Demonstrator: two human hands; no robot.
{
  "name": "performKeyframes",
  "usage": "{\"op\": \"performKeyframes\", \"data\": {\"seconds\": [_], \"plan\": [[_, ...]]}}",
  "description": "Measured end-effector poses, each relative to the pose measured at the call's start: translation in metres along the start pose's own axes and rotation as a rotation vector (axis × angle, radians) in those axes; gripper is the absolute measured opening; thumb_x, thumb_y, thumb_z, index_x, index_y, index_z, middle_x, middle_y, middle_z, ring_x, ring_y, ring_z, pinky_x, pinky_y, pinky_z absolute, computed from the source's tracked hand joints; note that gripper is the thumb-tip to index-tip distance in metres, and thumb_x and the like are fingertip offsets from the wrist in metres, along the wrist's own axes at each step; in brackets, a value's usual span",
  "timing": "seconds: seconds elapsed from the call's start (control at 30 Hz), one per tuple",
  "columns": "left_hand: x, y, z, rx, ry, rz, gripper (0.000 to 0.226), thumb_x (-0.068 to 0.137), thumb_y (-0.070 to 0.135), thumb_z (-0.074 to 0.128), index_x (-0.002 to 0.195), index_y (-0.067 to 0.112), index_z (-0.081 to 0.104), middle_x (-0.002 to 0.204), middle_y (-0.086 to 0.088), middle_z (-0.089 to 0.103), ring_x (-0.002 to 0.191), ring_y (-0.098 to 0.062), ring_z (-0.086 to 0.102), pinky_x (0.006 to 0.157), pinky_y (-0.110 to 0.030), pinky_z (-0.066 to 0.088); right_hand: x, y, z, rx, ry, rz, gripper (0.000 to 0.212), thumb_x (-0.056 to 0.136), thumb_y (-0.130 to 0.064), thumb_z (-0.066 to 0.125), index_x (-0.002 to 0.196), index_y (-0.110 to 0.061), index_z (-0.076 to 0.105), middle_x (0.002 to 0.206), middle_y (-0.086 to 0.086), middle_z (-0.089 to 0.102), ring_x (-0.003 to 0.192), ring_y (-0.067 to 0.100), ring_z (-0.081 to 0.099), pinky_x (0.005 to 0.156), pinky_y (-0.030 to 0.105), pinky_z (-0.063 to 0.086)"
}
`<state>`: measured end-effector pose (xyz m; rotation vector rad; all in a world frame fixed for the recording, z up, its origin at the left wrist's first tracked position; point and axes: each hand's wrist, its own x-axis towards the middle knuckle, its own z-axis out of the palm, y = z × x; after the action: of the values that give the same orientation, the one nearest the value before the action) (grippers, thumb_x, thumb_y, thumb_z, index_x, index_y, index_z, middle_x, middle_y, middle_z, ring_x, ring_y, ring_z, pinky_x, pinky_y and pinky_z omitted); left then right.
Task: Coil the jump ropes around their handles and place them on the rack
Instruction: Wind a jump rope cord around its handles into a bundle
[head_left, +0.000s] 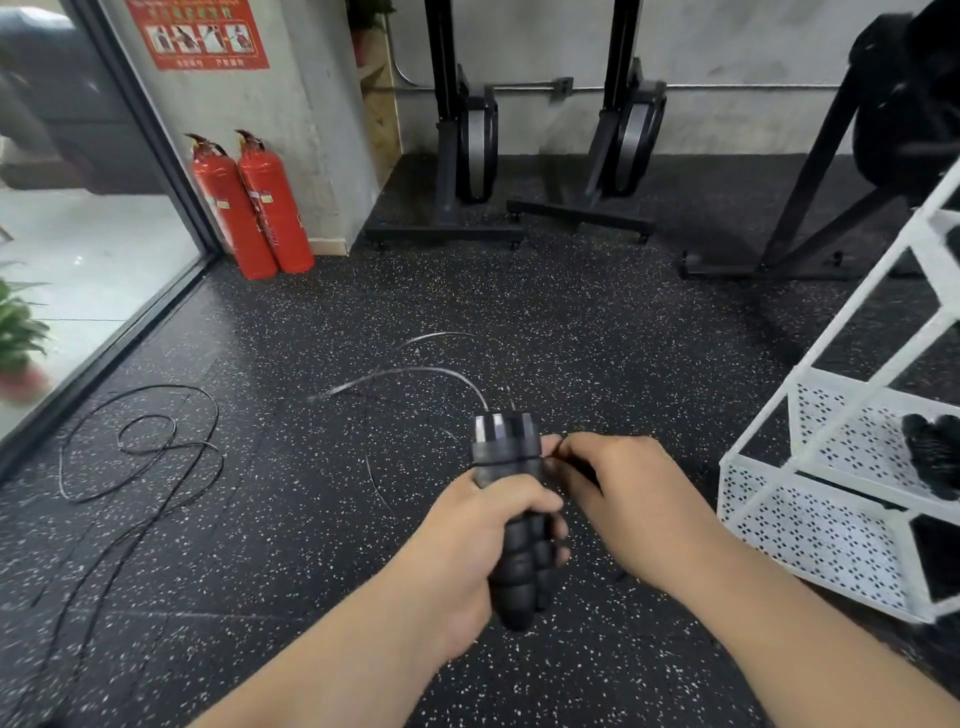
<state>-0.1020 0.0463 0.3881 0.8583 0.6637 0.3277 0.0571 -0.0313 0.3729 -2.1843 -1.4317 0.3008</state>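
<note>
**Desk:** What do you have in the hands?

**Operator:** My left hand (483, 540) is wrapped round the two black handles (511, 566), held together and upright. My right hand (623, 499) is just beside their top end, fingertips pinching the thin cord (405, 371). One turn of it crosses the handles. The rest arcs out over the speckled floor (597, 322), blurred.

**Desk:** And the other rope?

**Operator:** I see a second rope (140, 447) lying loose in loops on the floor, far left, near the glass wall.

**Desk:** The rack?

**Operator:** The white rack (831, 519) stands to my right, with a black bundle (932, 457) on a shelf.

**Desk:** Any writing?

**Operator:** There's a red poster (200, 36) with pictograms, its text too blurred to read. The labels on the two fire extinguishers (254, 208) are the same.
</note>
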Motion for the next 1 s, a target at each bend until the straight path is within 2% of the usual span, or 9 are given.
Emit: {"op": "performKeyframes", "data": {"seconds": [0.1, 0.23, 0.37, 0.43, 0.5, 0.6, 0.7, 0.87, 1.0], "plan": [[0.006, 0.008, -0.009, -0.043, 0.033, 0.009, 0.044, 0.084, 0.002, 0.068, 0.124, 0.016, 0.079, 0.096, -0.014, 0.064, 0.074, -0.022, 0.061, 0.07, -0.038, 0.059, -0.001, 0.003, -0.002, -0.014, -0.02, -0.001, 0.013, 0.103, -0.044, 0.062, 0.106, -0.036, 0.072, 0.079, -0.013, 0.07, 0.069, 0.007, 0.064, 0.065, 0.032, 0.051], [0.017, 0.038, -0.041, -0.187, 0.168, 0.044, 0.053, 0.075, 0.004, 0.07, 0.127, 0.011, 0.076, 0.105, -0.007, 0.071, 0.074, -0.017, 0.063, 0.073, -0.041, 0.059, 0.001, 0.007, -0.012, -0.003, -0.066, 0.054, 0.019, 0.104, -0.051, 0.058, 0.1, -0.037, 0.07, 0.066, -0.01, 0.066, 0.055, 0.007, 0.06, 0.049, 0.025, 0.044], [0.017, 0.052, -0.054, -0.2, 0.23, 0.066, 0.042, 0.087, -0.001, 0.065, 0.125, 0.009, 0.076, 0.124, -0.006, 0.077, 0.072, -0.017, 0.062, 0.074, -0.04, 0.058, 0.004, 0.011, -0.019, 0.024, 0.042, 0.087, 0.019, 0.106, -0.049, 0.056, 0.103, -0.037, 0.07, 0.066, -0.01, 0.065, 0.051, 0.007, 0.056, 0.048, 0.024, 0.037], [0.015, 0.049, -0.049, -0.001, 0.239, 0.021, 0.04, 0.092, -0.003, 0.063, 0.128, 0.011, 0.071, 0.121, -0.008, 0.08, 0.072, -0.018, 0.06, 0.073, -0.039, 0.056, 0.006, 0.013, -0.018, -0.022, 0.112, 0.114, 0.021, 0.107, -0.047, 0.054, 0.105, -0.035, 0.071, 0.066, -0.01, 0.064, 0.052, 0.006, 0.055, 0.051, 0.029, 0.042], [0.014, 0.044, -0.048, 0.318, 0.241, -0.03, 0.037, 0.092, -0.002, 0.065, 0.126, 0.013, 0.069, 0.106, -0.007, 0.082, 0.069, -0.018, 0.059, 0.067, -0.037, 0.054, 0.006, 0.015, -0.017, -0.11, 0.121, 0.139, 0.022, 0.107, -0.047, 0.053, 0.111, -0.035, 0.071, 0.073, -0.012, 0.067, 0.06, 0.006, 0.06, 0.057, 0.033, 0.05], [0.015, 0.036, -0.051, 1.018, 0.304, 0.03, 0.022, 0.086, 0.016, 0.071, 0.107, 0.021, 0.068, 0.08, 0.003, 0.072, 0.062, -0.017, 0.057, 0.062, -0.031, 0.047, 0.003, 0.017, -0.012, -0.217, 0.008, 0.157, 0.027, 0.104, -0.053, 0.057, 0.123, -0.038, 0.07, 0.099, -0.016, 0.075, 0.081, 0.006, 0.068, 0.075, 0.033, 0.06], [0.01, 0.03, -0.048, 1.723, 0.385, 0.132, 0.022, 0.09, 0.035, 0.067, 0.107, 0.034, 0.053, 0.092, 0.011, 0.064, 0.077, -0.016, 0.063, 0.07, -0.034, 0.055, -0.001, 0.011, -0.008, -0.284, -0.073, 0.119, 0.041, 0.102, -0.055, 0.06, 0.139, -0.038, 0.062, 0.121, -0.02, 0.07, 0.103, 0.005, 0.065, 0.09, 0.029, 0.057], [0.007, 0.029, -0.046, 1.937, 0.41, 0.364, 0.036, 0.094, 0.039, 0.067, 0.125, 0.034, 0.05, 0.112, 0.01, 0.063, 0.094, -0.018, 0.061, 0.085, -0.036, 0.049, -0.004, -0.005, -0.02, -0.107, -0.048, -0.006, 0.05, 0.102, -0.045, 0.064, 0.15, -0.046, 0.049, 0.135, -0.03, 0.052, 0.115, -0.004, 0.054, 0.102, 0.025, 0.047], [0.005, 0.029, -0.043, 1.922, 0.353, 0.486, 0.04, 0.094, 0.045, 0.067, 0.128, 0.039, 0.048, 0.113, 0.014, 0.061, 0.103, -0.016, 0.063, 0.088, -0.034, 0.047, -0.004, -0.012, -0.018, -0.044, -0.144, -0.118, 0.065, 0.101, -0.03, 0.065, 0.156, -0.05, 0.037, 0.152, -0.039, 0.036, 0.135, -0.014, 0.034, 0.115, 0.017, 0.027]]}}
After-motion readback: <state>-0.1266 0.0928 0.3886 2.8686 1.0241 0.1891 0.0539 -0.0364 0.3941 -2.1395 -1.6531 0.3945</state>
